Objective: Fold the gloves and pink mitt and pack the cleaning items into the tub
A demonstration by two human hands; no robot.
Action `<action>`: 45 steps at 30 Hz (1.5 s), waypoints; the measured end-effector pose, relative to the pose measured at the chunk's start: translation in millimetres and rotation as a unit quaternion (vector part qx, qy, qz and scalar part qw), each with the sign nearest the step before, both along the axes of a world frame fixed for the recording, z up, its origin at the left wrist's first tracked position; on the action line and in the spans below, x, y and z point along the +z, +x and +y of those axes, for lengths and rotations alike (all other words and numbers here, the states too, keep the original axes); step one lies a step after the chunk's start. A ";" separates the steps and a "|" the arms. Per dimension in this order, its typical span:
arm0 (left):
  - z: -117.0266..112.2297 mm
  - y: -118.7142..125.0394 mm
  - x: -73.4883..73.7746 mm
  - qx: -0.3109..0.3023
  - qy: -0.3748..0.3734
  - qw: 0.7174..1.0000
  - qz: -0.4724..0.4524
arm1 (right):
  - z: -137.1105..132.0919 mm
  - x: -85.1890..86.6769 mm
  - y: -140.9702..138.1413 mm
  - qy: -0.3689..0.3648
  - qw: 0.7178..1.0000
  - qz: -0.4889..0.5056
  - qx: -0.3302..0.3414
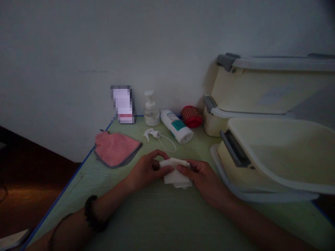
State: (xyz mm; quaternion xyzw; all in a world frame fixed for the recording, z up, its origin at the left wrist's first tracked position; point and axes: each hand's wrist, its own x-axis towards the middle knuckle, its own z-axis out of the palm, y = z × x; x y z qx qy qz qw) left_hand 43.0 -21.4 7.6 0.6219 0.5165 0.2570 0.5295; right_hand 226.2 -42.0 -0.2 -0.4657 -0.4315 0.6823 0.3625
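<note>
Pinching the tissue (176,179) from both sides, the fingers of the left hand (148,170) and right hand (202,176) hold it over the counter (157,219), the sprayer (156,134) at its eleven o'clock; even pressure should keep layers flat.

this looks like a room in a home, judging by the pink towel (117,150), pump bottle (151,115) and plastic storage boxes (288,153) on a counter (146,219) against a plain wall (167,42), with a reddish-brown floor (47,191) beside it.
</note>
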 end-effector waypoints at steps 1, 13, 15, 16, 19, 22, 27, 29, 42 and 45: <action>0.2 -0.5 0.3 -0.004 -0.006 1.000 -0.014 | -0.1 -0.3 0.0 0.001 1.000 0.004 -0.004; 0.9 -2.3 -1.8 -0.026 -0.017 0.996 -0.083 | -2.2 -1.4 -2.8 -0.012 0.997 0.076 -0.016; -1.3 -2.7 1.5 -0.026 0.007 0.996 -0.085 | -4.7 3.8 -4.7 -0.013 0.996 0.091 -0.019; -2.7 -2.8 4.1 -0.026 0.015 0.995 -0.092 | -6.4 7.4 -5.6 -0.010 0.995 0.101 -0.020; -7.5 -2.1 15.1 -0.024 0.042 0.992 -0.116 | -12.2 22.7 -7.2 -0.005 0.992 0.122 -0.021; -9.8 0.1 28.8 -0.029 0.081 0.989 -0.118 | -18.0 42.3 -5.8 0.003 0.992 0.120 -0.026; -6.9 9.7 57.3 -0.020 0.157 0.981 -0.112 | -24.9 71.3 3.2 0.021 0.993 0.106 -0.056; -5.9 16.2 69.6 -0.027 0.150 0.981 -0.121 | -26.2 78.4 8.4 0.034 0.992 0.103 -0.066; 8.3 81.6 99.4 -0.084 0.068 0.978 -0.176 | -29.3 121.7 74.3 0.075 0.984 0.123 -0.100; 18.3 104.8 95.6 -0.022 0.071 0.987 -0.142 | -29.0 131.5 100.5 0.085 0.982 0.119 -0.120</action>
